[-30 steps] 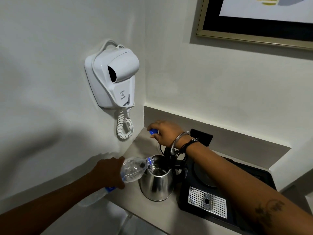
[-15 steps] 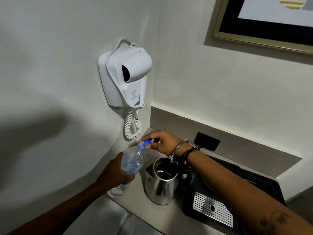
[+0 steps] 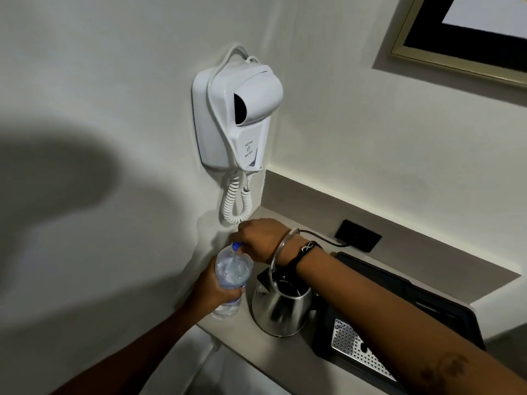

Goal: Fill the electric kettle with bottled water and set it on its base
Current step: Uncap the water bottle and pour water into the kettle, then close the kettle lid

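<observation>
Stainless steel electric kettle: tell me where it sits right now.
In the head view, the stainless steel electric kettle stands lid-open on the beige counter, low centre, between the clear plastic water bottle on its left and the black tray on its right.

Counted on and about the counter (image 3: pixel 285 363): one clear water bottle (image 3: pixel 231 277) with one blue cap (image 3: pixel 236 246), one steel kettle (image 3: pixel 281 309), one black tray (image 3: pixel 427 303) holding one perforated metal grate (image 3: pixel 359 349). On the walls: one white hair dryer (image 3: pixel 236 118) with one coiled cord (image 3: pixel 236 203), one black socket plate (image 3: pixel 358 235), one framed picture (image 3: pixel 462 38). Two hands, the left hand (image 3: pixel 211 289) and the right hand (image 3: pixel 261 239); two wristbands, one metal bangle (image 3: pixel 283 243) and one dark cord bracelet (image 3: pixel 305 252).
</observation>
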